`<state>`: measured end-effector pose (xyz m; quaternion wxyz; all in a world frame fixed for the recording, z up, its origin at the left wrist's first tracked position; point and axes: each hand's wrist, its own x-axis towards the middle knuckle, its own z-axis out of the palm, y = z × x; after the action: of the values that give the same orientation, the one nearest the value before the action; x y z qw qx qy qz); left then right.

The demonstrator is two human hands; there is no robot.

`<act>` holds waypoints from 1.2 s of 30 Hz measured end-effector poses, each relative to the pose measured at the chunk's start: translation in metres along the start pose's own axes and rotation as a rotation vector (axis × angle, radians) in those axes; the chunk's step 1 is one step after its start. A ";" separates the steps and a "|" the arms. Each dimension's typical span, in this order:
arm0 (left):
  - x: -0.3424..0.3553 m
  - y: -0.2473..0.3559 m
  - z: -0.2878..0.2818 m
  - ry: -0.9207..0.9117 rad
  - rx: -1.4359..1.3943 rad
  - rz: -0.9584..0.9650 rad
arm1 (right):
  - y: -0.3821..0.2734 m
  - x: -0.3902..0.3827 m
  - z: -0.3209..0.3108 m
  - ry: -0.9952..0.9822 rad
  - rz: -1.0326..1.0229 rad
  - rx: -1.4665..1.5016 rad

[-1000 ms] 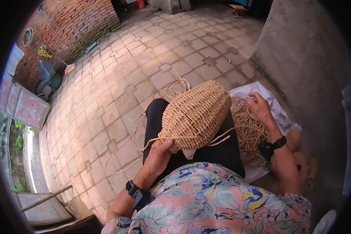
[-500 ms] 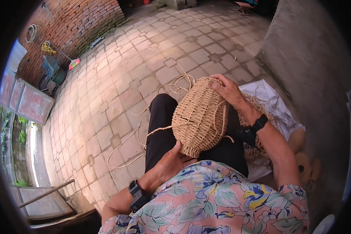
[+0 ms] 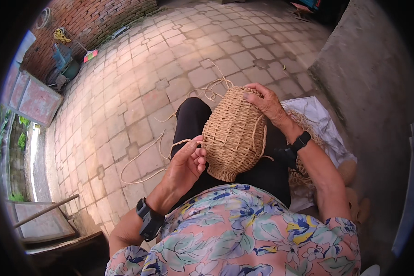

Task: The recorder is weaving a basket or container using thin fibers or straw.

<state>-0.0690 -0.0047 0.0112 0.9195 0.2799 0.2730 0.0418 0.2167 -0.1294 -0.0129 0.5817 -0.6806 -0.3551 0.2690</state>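
A woven straw basket (image 3: 237, 133) rests on my lap, its narrow rim toward my body. My right hand (image 3: 267, 105) grips its far end, thumb on top and fingers over the edge. At the basket's left side, my left hand (image 3: 188, 158) pinches a twisted straw cord (image 3: 181, 141) close to where it meets the weave. The loose cord trails in a loop over my left leg and beyond. Another loose strand (image 3: 258, 131) curves along the basket's right side. More strand ends (image 3: 216, 87) spread out past the far end.
A white sack (image 3: 319, 115) with a tangle of straw (image 3: 303, 124) lies to my right, near a grey wall (image 3: 372, 78). Paving blocks (image 3: 138, 101) cover the ground ahead. At far left are a brick wall (image 3: 96, 23), a broom (image 3: 90, 55) and a bucket (image 3: 71, 70).
My left hand has left the basket's near rim, moved up its left side and taken hold of the cord. My right hand keeps its grip at the far end.
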 end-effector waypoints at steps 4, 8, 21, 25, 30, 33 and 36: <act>0.018 0.000 -0.003 -0.122 -0.067 0.210 | 0.007 0.002 -0.003 -0.029 -0.007 0.002; 0.022 -0.003 -0.006 -0.031 0.047 0.254 | 0.006 -0.003 0.000 -0.014 0.023 0.041; 0.012 -0.008 -0.025 -0.091 0.034 0.301 | 0.012 -0.001 0.008 0.026 -0.001 0.074; 0.015 -0.028 -0.017 -0.114 0.070 0.285 | 0.003 -0.002 0.016 0.064 -0.019 0.012; 0.031 -0.032 -0.023 -0.148 0.025 0.236 | -0.008 0.003 0.012 0.142 -0.134 -0.163; 0.036 -0.034 -0.023 -0.153 0.031 0.209 | -0.011 0.000 0.010 0.149 -0.144 -0.212; 0.037 -0.036 -0.022 -0.155 0.032 0.266 | -0.014 -0.002 0.013 0.166 -0.185 -0.236</act>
<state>-0.0521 -0.0154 -0.0410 0.9196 0.3304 0.1621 0.1371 0.2024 -0.1222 -0.0012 0.5474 -0.7284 -0.3959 0.1139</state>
